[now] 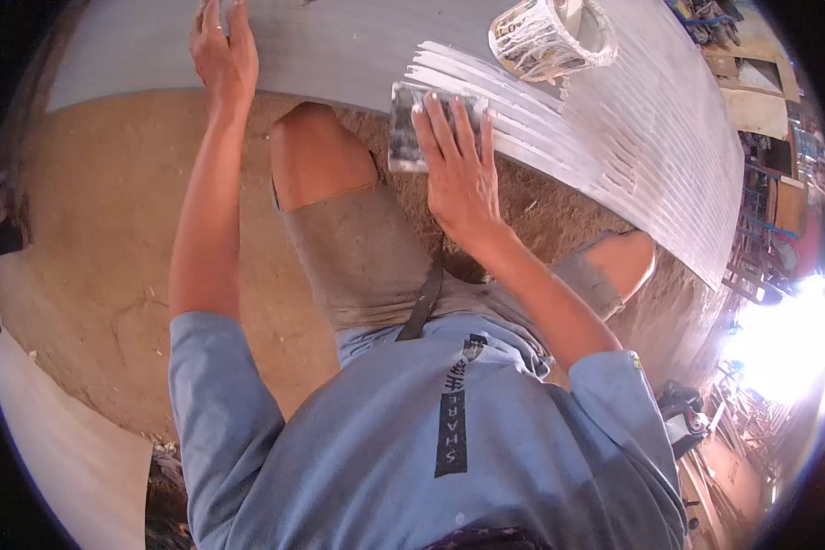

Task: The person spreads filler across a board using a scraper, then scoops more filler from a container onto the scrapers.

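Observation:
My right hand (pixel 465 188) lies over a flat rectangular spreader (pixel 407 137), its fingers stretched across the smeared dark face and its thumb out of sight. White paste marks the fingertips. The spreader is at the near edge of a large grey panel (pixel 339 55), where ridged stripes of white paste (pixel 513 115) begin and run off to the right. A paste-coated bucket (pixel 545 41) stands on the panel beyond my right hand, with something white sticking up inside. At the upper left, my left hand (pixel 225 60) rests at the panel, fingers apart and partly cut off by the frame.
Brown bare ground (pixel 110 211) spreads under my bent legs. A pale sheet (pixel 64 449) lies at the lower left. Wooden pieces and clutter (pixel 765 174) line the right side, near a very bright light. A bare knee (pixel 321 156) is close to the panel's edge.

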Motion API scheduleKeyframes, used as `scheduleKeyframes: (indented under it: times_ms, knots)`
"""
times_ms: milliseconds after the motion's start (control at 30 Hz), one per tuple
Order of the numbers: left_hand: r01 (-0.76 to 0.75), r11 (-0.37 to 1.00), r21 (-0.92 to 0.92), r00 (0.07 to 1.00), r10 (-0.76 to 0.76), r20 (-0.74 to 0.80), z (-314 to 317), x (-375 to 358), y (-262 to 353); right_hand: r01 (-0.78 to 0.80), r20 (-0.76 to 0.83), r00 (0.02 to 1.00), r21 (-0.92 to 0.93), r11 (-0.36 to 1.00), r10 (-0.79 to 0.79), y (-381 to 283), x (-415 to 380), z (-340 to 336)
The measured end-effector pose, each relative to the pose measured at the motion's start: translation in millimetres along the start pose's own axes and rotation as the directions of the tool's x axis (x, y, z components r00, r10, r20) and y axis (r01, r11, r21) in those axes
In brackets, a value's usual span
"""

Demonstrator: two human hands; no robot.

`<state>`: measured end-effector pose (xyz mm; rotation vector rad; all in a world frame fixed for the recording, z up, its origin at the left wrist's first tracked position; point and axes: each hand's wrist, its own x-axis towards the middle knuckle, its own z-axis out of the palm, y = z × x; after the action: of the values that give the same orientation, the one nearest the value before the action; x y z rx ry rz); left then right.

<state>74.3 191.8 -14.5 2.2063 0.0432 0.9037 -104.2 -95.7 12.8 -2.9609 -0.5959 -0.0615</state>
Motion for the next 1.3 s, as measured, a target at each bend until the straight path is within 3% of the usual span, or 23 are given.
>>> scheduleKeyframes:
  times_ms: [100,167,233,333,467,600,667,767,1000,1133,1200,1300]
  knots:
    - [-0.056,0.997,-0.053,0.998,0.056,-0.001,-3.4,-1.3,11.5,0.026,0.087,0.996,-0.003,1.0,-0.026,-2.7,-33.5,-19.1]
    - [0.052,0.998,-0.035,0.998,-0.051,0.027,-6.3,1.0,20.3,0.046,0.148,0.988,0.021,0.999,-0.049,-1.7,-50.0,-35.0]
    - [0.042,0.999,-0.034,0.999,-0.041,0.027,-4.5,1.6,15.8,-0.006,0.171,0.985,0.133,0.991,-0.017,2.6,-52.4,-59.1]
    - [0.034,0.999,-0.025,0.999,-0.033,0.021,-7.5,1.8,16.6,-0.038,0.033,0.999,0.252,0.967,0.03,10.2,-23.9,-87.6]
    - [0.016,0.999,0.051,1.0,-0.016,-0.002,-2.3,1.0,4.7,-0.108,-0.07,0.991,0.137,0.985,0.118,30.6,46.1,-66.3]
    - [0.099,0.995,-0.03,0.994,-0.098,0.039,-9.7,0.9,13.5,-0.065,-0.004,0.998,0.155,0.986,0.066,34.5,63.7,-45.6]
    - [-0.02,0.999,-0.038,1.0,0.02,-0.004,-4.5,1.3,6.8,-0.069,0.089,0.995,0.239,0.969,0.049,29.3,56.1,-54.7]
    - [0.009,0.996,-0.084,1.0,-0.008,0.01,-4.4,1.0,11.5,-0.015,0.071,0.997,0.152,0.988,0.005,21.1,31.7,-52.5]
    - [0.094,0.994,-0.062,0.995,-0.092,0.034,-4.0,1.2,15.9,0.03,0.118,0.992,0.195,0.98,-0.053,-3.9,-3.6,-70.6]
    - [0.06,0.998,-0.033,0.998,-0.059,0.018,-3.6,0.7,7.8,0.028,0.159,0.985,0.227,0.974,-0.066,-3.6,-23.9,-84.6]
    - [0.082,0.996,-0.045,0.997,-0.081,0.015,-1.3,1.3,9.5,-0.056,0.19,0.982,0.286,0.956,0.001,8.6,-38.4,-88.7]
    - [0.081,0.996,-0.021,0.996,-0.081,0.026,-2.1,-3.7,-0.4,-0.073,0.068,0.996,0.309,0.948,0.054,46.5,-34.7,-111.4]
